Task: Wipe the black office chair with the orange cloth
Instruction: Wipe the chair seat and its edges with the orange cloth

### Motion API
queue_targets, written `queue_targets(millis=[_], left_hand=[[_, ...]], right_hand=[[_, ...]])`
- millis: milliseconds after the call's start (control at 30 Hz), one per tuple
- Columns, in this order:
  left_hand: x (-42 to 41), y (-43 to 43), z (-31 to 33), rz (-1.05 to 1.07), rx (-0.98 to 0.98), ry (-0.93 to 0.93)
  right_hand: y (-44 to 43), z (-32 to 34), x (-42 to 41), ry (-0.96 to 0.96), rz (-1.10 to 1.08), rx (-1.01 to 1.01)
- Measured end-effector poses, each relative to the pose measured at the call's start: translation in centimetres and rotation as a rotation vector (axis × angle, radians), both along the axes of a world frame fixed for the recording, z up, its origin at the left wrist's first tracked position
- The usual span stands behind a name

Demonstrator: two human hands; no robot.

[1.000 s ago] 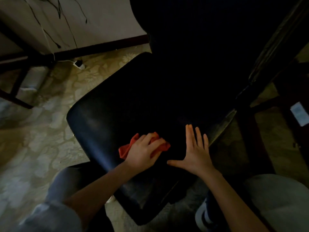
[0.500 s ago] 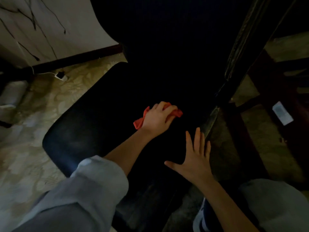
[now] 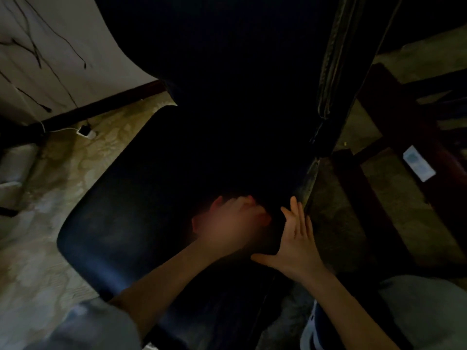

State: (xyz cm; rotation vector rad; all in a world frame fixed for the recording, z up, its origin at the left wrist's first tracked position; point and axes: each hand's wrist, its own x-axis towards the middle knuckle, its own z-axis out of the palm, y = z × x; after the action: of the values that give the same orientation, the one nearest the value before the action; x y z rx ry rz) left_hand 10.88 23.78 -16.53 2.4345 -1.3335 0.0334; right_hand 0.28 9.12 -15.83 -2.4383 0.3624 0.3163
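Note:
The black office chair fills the middle, its shiny seat (image 3: 113, 223) lit at the left and its backrest (image 3: 227, 59) lost in shadow. My left hand (image 3: 232, 221), blurred by motion, holds the orange cloth (image 3: 219, 201) against the seat's right half; only reddish edges of the cloth show around the fingers. My right hand (image 3: 295, 238) lies flat on the seat beside it, fingers straight, close to the seat's right edge.
A patterned floor (image 3: 50, 198) spreads to the left, with a white plug and cable (image 3: 86, 132) by the skirting. Dark wooden furniture (image 3: 394, 137) bearing a white label (image 3: 418, 166) stands right of the chair. My knees are at the bottom corners.
My left hand has swept the cloth from the seat's front further back and then toward my right hand. The right hand has stayed flat on the seat. My view has shifted closer.

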Motion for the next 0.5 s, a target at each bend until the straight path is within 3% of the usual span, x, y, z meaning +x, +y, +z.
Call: queue_targets(millis=[233,500], left_hand=[[4.1,-9.0,1.0,-0.089,0.157,-0.009],[8.3,-8.4,0.8,0.318,0.071,0.083]], right_hand=[[0.1,-0.2,0.3,0.082,-0.11,0.045],[-1.5,-0.1,0.8,0.115,-0.041,-0.001]])
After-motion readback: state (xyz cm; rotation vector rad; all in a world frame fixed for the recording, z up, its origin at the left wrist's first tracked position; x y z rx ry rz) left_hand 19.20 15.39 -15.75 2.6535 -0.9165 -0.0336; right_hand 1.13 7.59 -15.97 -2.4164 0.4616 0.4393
